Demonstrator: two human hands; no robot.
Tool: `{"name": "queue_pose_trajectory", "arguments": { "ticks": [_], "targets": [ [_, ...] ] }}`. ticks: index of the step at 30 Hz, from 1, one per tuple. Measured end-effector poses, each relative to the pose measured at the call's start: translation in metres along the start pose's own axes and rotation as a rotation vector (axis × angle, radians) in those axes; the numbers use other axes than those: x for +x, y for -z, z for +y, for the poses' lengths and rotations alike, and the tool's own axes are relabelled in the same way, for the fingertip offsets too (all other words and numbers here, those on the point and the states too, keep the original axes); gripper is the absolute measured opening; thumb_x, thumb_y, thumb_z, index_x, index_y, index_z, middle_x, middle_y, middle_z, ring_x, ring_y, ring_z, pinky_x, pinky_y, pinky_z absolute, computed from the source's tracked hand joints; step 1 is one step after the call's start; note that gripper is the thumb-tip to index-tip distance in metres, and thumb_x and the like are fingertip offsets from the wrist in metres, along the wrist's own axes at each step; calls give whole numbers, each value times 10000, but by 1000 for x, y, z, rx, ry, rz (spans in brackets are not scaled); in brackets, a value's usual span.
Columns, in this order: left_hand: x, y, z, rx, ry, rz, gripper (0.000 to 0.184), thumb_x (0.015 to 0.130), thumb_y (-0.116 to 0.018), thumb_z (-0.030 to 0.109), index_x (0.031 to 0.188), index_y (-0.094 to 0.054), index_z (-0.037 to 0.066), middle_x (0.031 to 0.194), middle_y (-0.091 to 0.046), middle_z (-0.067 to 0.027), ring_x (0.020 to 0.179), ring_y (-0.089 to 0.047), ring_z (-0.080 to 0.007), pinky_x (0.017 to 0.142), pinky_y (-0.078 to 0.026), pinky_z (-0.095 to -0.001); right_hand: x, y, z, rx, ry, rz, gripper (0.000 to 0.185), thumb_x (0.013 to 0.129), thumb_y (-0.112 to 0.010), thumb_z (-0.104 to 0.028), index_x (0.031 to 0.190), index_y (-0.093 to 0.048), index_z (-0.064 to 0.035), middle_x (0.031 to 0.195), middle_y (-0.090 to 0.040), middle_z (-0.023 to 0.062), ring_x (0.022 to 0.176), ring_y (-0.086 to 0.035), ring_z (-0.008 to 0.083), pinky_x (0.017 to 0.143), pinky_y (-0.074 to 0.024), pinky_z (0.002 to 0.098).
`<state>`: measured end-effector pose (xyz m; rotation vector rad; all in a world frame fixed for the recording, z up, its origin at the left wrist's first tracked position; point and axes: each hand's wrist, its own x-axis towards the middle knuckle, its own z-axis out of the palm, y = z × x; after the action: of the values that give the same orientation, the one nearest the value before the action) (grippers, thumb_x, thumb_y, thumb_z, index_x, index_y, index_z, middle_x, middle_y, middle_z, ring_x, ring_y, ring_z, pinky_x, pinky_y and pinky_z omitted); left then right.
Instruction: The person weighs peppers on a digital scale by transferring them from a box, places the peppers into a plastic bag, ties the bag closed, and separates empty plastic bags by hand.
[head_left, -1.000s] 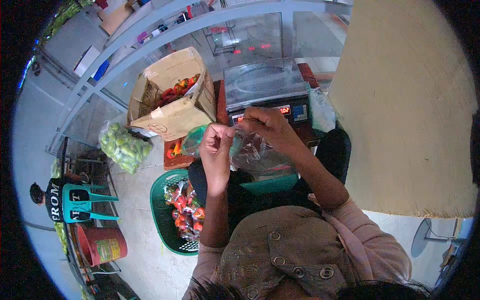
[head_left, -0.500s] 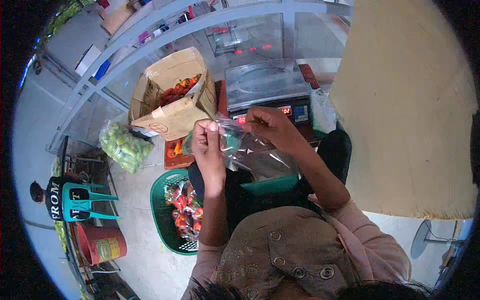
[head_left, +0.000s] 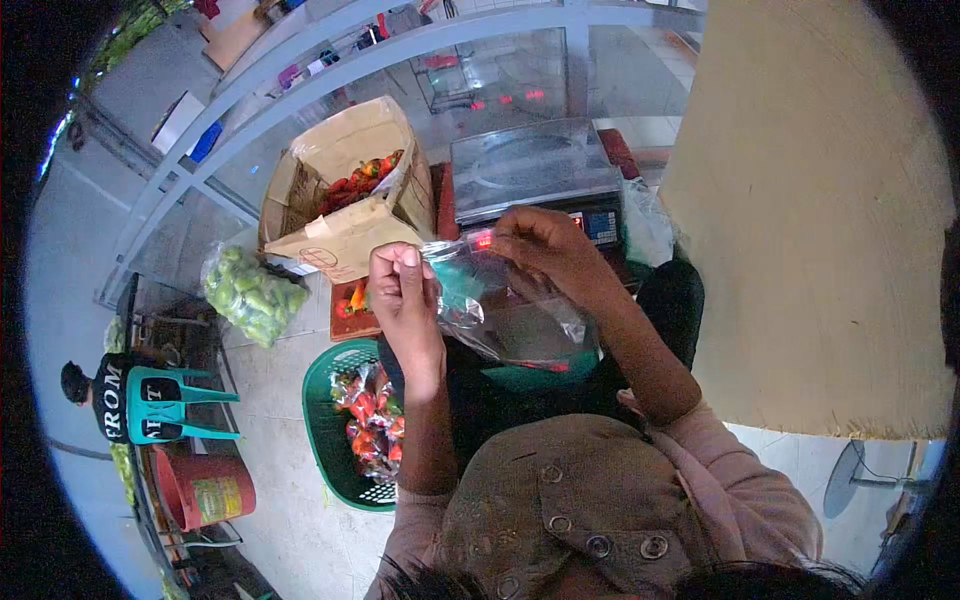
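A clear plastic bag (head_left: 500, 310) stretches between my two hands above my lap. My left hand (head_left: 405, 295) pinches its left upper edge between thumb and fingers. At the other upper edge, my right hand (head_left: 555, 255) is closed on the film, its fingertips partly hidden behind the hand. No contents show in the bag. Just beyond my hands stands a digital scale (head_left: 535, 165) with a glowing red display, partly covered by the bag and my right hand. To the left of the scale, a cardboard box (head_left: 335, 235) holds red and orange peppers (head_left: 360, 180).
A green basket (head_left: 318, 430) with bagged red peppers (head_left: 368, 415) sits at lower left. A bag of green peppers (head_left: 250, 295) lies on the floor. A seated person (head_left: 110, 390), a red bucket (head_left: 205, 490) and a large tan board (head_left: 810, 220) flank me.
My left hand has moved slightly left, away from the right one. The bag is spread wider and its upper edge is pulled straighter between them.
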<state>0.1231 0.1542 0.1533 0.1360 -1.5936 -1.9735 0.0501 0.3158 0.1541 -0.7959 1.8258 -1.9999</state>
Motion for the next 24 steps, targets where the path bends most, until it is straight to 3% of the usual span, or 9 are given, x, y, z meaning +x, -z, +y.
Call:
{"name": "queue_pose_trajectory", "arguments": {
  "ticks": [7,9,19,24],
  "targets": [
    [1,1,-7,-8,-58,18,155,932,-530,196,836,-480,85,697,-419,41,603,-348,-29,542,-284,-178,3,5,4,-265,257,112,243,855,-614,-212,702,-499,-63,625,-425,-44,576,-366,43,509,-300,236],
    [2,-1,-6,2,-104,23,166,936,-525,208,835,-472,88,668,-413,49,544,-316,-13,475,-243,-174,3,3,1,-250,233,120,257,851,-617,-215,689,-484,-65,625,-418,-42,582,-363,52,514,-301,249],
    [15,27,-5,14,-230,202,130,931,-529,174,841,-488,91,697,-411,61,606,-338,-23,531,-261,-179,-7,31,3,-130,-59,-21,155,844,-624,-192,787,-549,-68,685,-488,-51,594,-409,33,519,-335,210],
    [15,29,-6,-45,-213,202,124,933,-527,165,852,-481,83,719,-426,44,634,-359,-38,569,-299,-184,-4,30,10,15,9,9,136,875,-572,-170,794,-537,-65,692,-468,-44,611,-414,48,541,-343,211]
  ]
}}
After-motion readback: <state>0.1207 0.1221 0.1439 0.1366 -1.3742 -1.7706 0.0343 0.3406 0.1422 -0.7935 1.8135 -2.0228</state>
